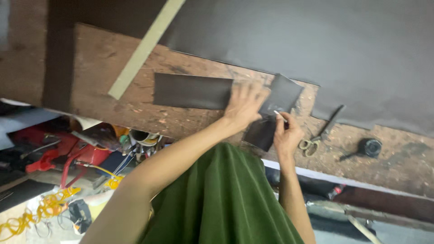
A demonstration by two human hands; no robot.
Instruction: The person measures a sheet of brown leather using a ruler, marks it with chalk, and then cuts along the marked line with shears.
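Note:
My left hand [244, 105] lies flat, fingers spread, on the right end of a long dark rectangular strip [192, 91] on the worn wooden workbench [104, 58]. My right hand [286, 134] pinches a small white marking stick [279, 115] against a smaller dark piece [284, 96] that overlaps another dark piece [260, 133] near the bench's front edge. The hands are blurred by motion.
A large dark grey sheet [316, 40] covers the far right of the bench. A pale wooden ruler [144, 47] lies diagonally at left. Scissors [318, 135] and a black round roll [370, 147] sit to the right. Red tools and yellow cord clutter the floor at lower left.

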